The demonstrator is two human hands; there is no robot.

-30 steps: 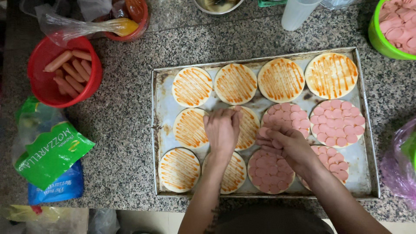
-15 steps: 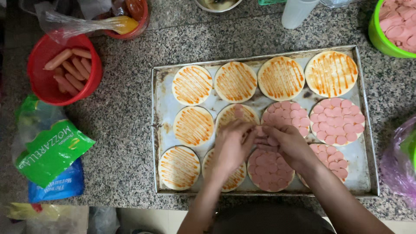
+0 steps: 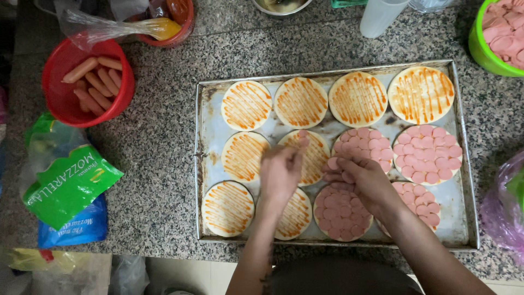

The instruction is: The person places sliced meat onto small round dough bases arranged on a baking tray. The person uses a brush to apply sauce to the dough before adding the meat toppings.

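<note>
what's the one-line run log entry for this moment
left hand placing sausage slice on middle sauced pizza base | right hand holding slices over topped base | baking tray

One rectangular metal baking tray, twelve round dough bases on it (eight sauce-striped, four covered in pink sausage slices), one red plastic bowl of whole sausages, one green bowl, two hands.
</note>
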